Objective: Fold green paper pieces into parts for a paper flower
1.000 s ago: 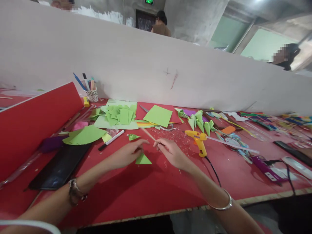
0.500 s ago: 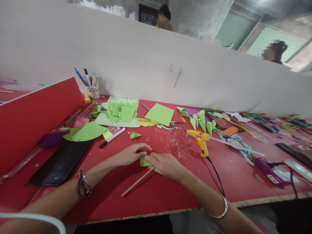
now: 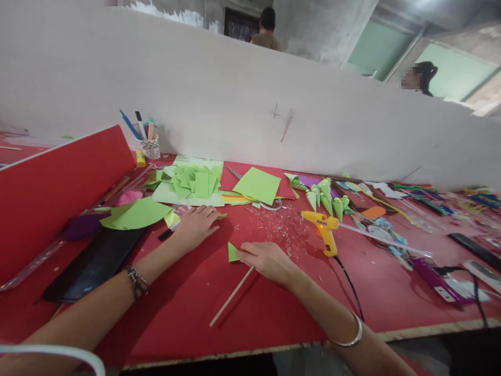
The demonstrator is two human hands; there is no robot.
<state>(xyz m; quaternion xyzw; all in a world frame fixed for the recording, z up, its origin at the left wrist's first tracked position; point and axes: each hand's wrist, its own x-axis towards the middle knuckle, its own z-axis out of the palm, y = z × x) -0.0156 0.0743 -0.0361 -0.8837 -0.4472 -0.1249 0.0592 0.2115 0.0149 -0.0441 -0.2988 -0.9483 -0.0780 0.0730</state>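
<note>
My right hand (image 3: 270,261) is closed over a small green paper piece (image 3: 232,252), whose left part shows past the fingers. A thin wooden stick (image 3: 231,297) slants out from under the same hand toward the table's front edge. Palm down, my left hand (image 3: 199,225) hovers at or just above the red table with its fingers stretched out. It partly covers a small folded green paper (image 3: 222,216) and a black-capped white marker (image 3: 168,232). Whether its fingertips touch the folded paper, I cannot tell.
A yellow glue gun (image 3: 324,230) with a black cord lies right of my hands, beside white scraps. Behind are cut green papers (image 3: 201,184), a green sheet (image 3: 257,185) and green paper cones (image 3: 325,196). A black phone-like slab (image 3: 94,266) lies left; a purple power strip (image 3: 438,279) right.
My left hand has left the paper piece in my right hand and moved up and left over the folded green paper. The stick's lower end has swung slightly right.
</note>
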